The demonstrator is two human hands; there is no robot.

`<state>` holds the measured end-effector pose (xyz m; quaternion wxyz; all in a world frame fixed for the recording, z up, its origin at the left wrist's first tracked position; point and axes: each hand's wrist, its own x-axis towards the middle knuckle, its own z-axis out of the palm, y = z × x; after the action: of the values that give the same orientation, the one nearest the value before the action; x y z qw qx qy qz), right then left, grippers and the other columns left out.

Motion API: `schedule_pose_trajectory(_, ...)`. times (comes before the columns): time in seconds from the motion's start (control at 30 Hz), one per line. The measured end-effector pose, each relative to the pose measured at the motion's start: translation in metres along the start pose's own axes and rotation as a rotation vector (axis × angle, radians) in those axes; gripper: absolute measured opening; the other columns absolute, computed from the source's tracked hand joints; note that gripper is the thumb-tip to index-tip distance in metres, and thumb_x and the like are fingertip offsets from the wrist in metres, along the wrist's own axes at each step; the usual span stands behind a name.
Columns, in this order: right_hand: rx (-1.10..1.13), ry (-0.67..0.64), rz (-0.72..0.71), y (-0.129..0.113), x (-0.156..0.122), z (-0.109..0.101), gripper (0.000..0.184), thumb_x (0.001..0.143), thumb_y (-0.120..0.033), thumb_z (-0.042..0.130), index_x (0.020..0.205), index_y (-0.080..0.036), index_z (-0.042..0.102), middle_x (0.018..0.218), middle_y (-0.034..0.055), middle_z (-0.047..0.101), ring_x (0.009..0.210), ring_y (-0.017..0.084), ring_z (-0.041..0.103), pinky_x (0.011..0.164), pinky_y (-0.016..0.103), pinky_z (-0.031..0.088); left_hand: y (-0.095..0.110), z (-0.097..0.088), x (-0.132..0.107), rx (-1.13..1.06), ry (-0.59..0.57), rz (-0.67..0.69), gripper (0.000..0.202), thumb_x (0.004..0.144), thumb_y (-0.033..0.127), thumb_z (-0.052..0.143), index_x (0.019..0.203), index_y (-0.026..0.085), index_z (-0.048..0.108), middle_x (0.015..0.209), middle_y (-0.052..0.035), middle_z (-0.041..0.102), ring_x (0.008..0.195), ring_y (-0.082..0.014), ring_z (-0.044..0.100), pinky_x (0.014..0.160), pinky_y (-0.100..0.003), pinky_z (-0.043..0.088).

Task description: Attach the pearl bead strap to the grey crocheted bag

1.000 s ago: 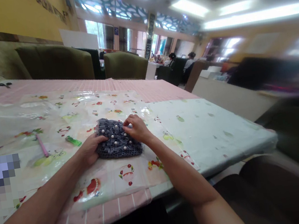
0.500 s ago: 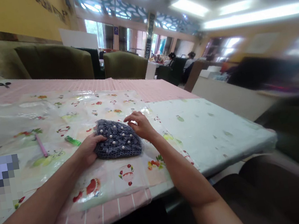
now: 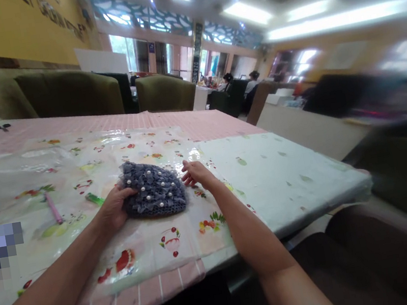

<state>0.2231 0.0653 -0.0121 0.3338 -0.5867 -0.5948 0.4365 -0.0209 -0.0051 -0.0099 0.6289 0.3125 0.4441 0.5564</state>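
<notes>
Two hands flank the grey beaded crochet piece (image 3: 155, 193) lying flat on the plastic-covered table (image 3: 289, 180): left hand (image 3: 114, 209) pinches its left edge, seemingly steadying it, while right hand (image 3: 196, 172) rests open-fingered, empty, at its right edge.

Knitted piece (image 3: 155, 195) lies on the plastic sheet (image 3: 73, 157), near the middle of the table (image 3: 288, 175) in front of you. Your left grip (image 3: 114, 208) clasps its left edge; right grip (image 3: 196, 173) sits just right of it, fingers spread on the sheet. Lighter (image 3: 94, 198) is just left of the left grip, pen (image 3: 53, 208) further left. Scissors (image 3: 0, 127) lie at the far left corner. Two armchairs (image 3: 71, 95) stand behind the table's far edge.
</notes>
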Motion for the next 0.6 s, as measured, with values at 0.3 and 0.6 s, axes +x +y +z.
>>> schedule_pose_trajectory(0.3,0.630,-0.140,-0.126,-0.003,-0.004,0.017,0.030,0.082,-0.047,0.065,0.082,-0.018,0.059,0.064,-0.0039,0.057,0.054,0.007,0.047,0.050,0.019,0.037,0.003,-0.010,0.008,-0.012,-0.070,0.195,0.046,0.053,0.011,0.079,0.097,0.018,0.067,0.085,-0.0013,0.074,0.068,-0.0174,0.069,0.060,-0.026,0.059)
schedule_pose_trajectory(0.6,0.823,-0.063,-0.265,-0.011,-0.006,0.011,0.037,0.058,-0.012,0.070,0.093,-0.019,0.059,0.078,-0.0038,0.066,0.066,0.009,0.057,0.059,0.019,0.042,0.012,-0.011,0.004,-0.080,-0.165,0.155,0.042,0.063,0.007,0.072,0.103,0.018,0.066,0.091,-0.0026,0.073,0.071,-0.0154,0.068,0.062,-0.024,0.058)
